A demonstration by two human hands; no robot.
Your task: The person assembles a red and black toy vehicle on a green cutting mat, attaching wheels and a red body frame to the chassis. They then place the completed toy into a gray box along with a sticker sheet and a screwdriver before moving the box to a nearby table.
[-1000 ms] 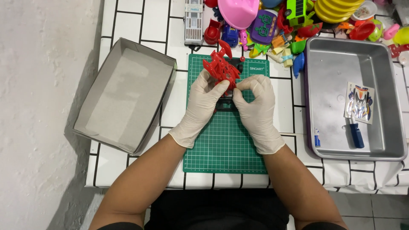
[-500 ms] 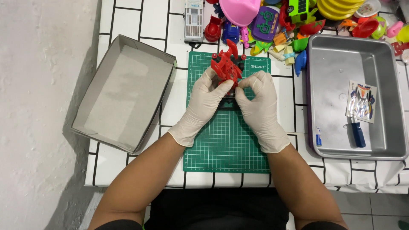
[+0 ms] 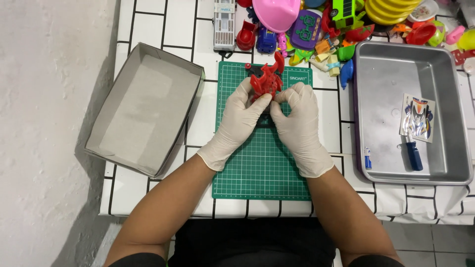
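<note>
At the far middle of the green cutting mat [image 3: 262, 158], which lies on a white tiled table [image 3: 148, 24], a red plastic toy [image 3: 266, 79] with curved spikes is held just above the mat surface by two hands in pale gloves; the left hand [image 3: 236, 123] pinches the toy's near-left side between thumb and fingertips, and the right hand [image 3: 299, 123] pinches its near-right side likewise, the two thumbs almost touching beneath it; a small dark part sits under the toy between the thumbs, its kind not discernible; the toy looks light and stiff, of hard moulded plastic, with thin projecting horns that would likely snap or flex if squeezed, so the compact central body seems the safer place to grip, as both hands do; its long axis runs roughly near to far, tilted slightly to the right, with the largest horn pointing far and right; left of the mat stands an open grey cardboard box [image 3: 143, 111]; right of it a metal tray [image 3: 410, 99] holding a sticker sheet [image 3: 418, 117] and a blue-handled screwdriver [image 3: 413, 154]; along the far edge lies a heap of coloured toys [image 3: 341, 24].
</note>
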